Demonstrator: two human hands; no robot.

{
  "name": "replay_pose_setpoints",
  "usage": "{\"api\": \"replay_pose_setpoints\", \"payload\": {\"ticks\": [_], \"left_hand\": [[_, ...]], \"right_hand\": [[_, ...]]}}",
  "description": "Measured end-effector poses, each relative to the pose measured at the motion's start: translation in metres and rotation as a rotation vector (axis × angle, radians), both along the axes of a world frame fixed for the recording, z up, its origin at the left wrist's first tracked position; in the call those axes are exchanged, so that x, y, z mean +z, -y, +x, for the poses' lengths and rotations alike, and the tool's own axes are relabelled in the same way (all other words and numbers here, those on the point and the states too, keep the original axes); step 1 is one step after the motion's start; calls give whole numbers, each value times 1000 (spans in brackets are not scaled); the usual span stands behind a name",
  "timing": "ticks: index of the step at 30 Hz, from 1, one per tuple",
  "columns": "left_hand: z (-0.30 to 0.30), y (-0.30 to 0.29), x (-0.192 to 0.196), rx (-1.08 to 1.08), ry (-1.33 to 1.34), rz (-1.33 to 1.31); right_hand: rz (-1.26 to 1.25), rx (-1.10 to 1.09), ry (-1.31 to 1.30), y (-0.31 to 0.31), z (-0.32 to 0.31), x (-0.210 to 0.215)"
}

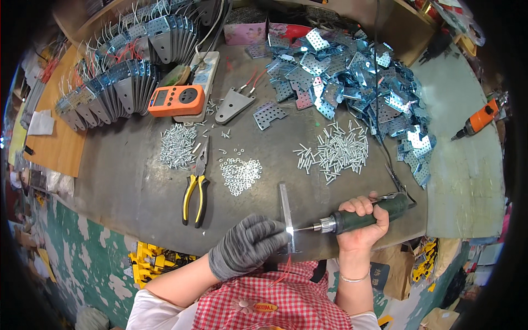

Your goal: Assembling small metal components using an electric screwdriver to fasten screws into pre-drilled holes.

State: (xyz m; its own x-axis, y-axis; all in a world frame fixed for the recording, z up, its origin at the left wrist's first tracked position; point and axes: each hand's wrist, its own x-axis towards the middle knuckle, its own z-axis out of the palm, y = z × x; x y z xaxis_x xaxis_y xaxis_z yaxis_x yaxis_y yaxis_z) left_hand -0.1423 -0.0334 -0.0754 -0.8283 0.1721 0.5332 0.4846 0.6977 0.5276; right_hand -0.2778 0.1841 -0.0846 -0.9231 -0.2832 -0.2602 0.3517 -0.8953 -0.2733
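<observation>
In a grey striped glove, my left hand (248,246) is closed on a flat metal plate (285,206) standing on its edge, with red wires (287,267) hanging from its near end. The gloved fingertips partly hide the plate. My right hand (363,223), bare, is wrapped round a dark green electric screwdriver (379,213) lying level. Its thin bit points left and reaches the plate's side beside the gloved fingertips. Whether a screw sits at the tip is too small to tell.
Yellow-handled pliers (195,192), a pile of nuts (240,175) and two screw piles (179,146) (341,151) lie beyond my hands. Blue-filmed perforated plates (335,71) heap at the back right. An orange meter (176,100), stacked wired plates (113,91) and an orange-handled tool (481,117) flank them.
</observation>
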Motion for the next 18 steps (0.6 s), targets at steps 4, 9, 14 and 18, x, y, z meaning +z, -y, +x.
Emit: {"api": "replay_pose_setpoints", "payload": {"ticks": [4,9,14,18], "left_hand": [[5,0,4,-60,53,-168],[1,-3,10,-65,22,-181],[-9,-5,16,-10,165,-198],[-10,-3,6,101,21,-335]], "right_hand": [[-33,32,-6,0,-2,-1],[-54,30,-41,-2,-5,-2],[411,100,85,-17,-41,22],[1145,-177,-300,-51,-70,29]]}}
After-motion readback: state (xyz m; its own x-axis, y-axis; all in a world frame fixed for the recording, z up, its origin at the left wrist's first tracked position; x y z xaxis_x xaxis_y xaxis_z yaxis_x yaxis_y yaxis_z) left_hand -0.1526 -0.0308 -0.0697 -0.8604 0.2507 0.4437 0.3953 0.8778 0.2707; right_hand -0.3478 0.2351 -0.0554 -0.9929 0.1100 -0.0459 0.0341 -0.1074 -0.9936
